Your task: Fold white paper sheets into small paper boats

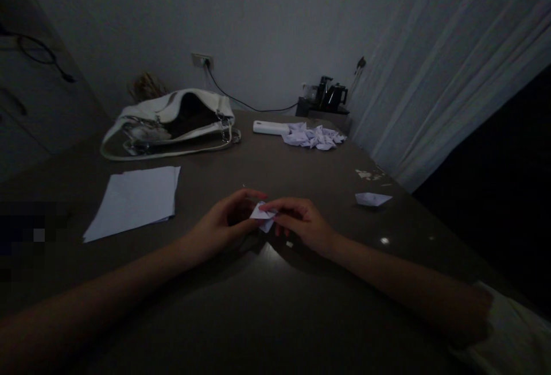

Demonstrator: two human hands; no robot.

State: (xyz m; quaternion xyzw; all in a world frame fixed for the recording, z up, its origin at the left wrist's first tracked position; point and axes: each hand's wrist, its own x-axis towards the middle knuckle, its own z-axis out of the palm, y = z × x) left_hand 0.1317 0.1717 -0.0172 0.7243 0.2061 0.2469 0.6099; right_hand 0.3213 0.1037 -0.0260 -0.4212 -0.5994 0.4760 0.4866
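Note:
A small folded piece of white paper [263, 217] is pinched between the fingertips of both hands, just above the dark table [275, 306]. My left hand [224, 223] grips its left side, thumb and forefinger closed on it. My right hand [301, 223] holds its right side, fingers curled over the top. Both forearms rest on the table. The room is dim, so the paper's folds are hard to make out.
A stack of white sheets [135, 200] lies to the left. Behind it sits an open white handbag [172, 122]. A heap of folded paper pieces [314, 135] and a white case [269, 127] lie at the back. One folded piece [372, 198] rests at the right. A curtain [430, 76] hangs on the right.

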